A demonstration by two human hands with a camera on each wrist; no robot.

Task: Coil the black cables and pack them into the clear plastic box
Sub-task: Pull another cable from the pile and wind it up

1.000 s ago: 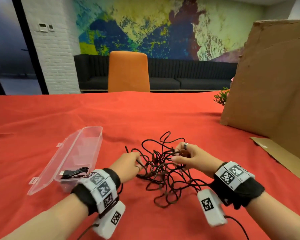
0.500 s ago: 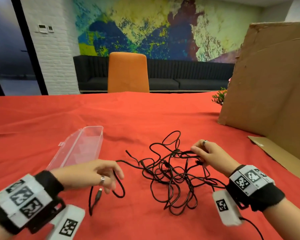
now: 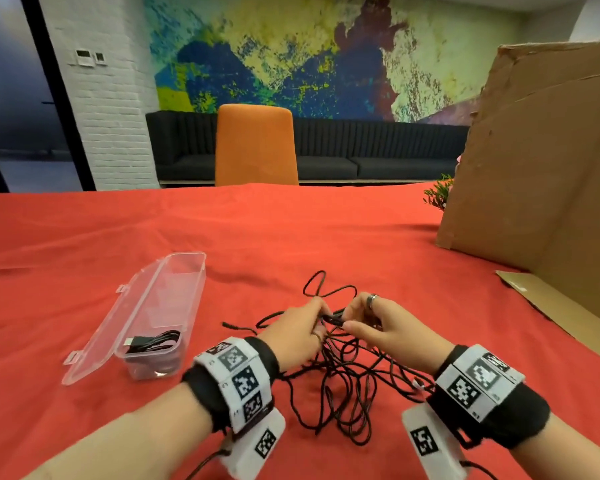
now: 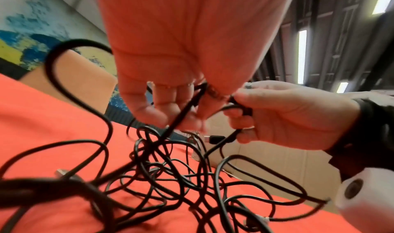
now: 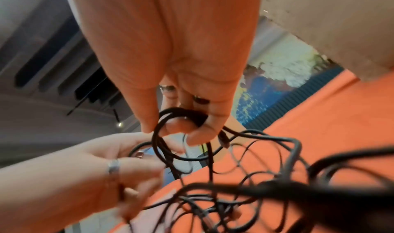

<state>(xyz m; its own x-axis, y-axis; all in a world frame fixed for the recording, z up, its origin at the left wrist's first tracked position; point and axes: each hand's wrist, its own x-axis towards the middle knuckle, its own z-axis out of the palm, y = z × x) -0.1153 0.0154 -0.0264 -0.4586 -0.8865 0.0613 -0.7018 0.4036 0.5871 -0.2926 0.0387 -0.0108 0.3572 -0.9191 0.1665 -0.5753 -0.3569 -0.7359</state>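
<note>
The left hand (image 3: 293,336) curls its fingers round a thin strand pulled from the tangle of black cables (image 3: 340,382), the strand running taut between its fingertips in the left wrist view. The right hand (image 3: 378,327), with a metal ring on one finger, pinches a small loop of the same matte, round-section cord; the right wrist view shows two or three turns wrapped round its fingers. The two hands meet just above the heap, nearly touching. Below them the rest of the cables lies in loose, overlapping loops on the surface, which is covered with a red cloth (image 3: 291,237) showing soft creases. A slim plug end sticks out of the tangle on its left.

To the left, well apart from the heap, sits the clear plastic box (image 3: 174,306), long and narrow with rounded corners, its hinged lid (image 3: 118,327) lying open. A coiled black cable (image 3: 153,341) with a flat connector rests in its near end.

A brown corrugated cardboard sheet (image 3: 541,161) stands upright at the right.
</note>
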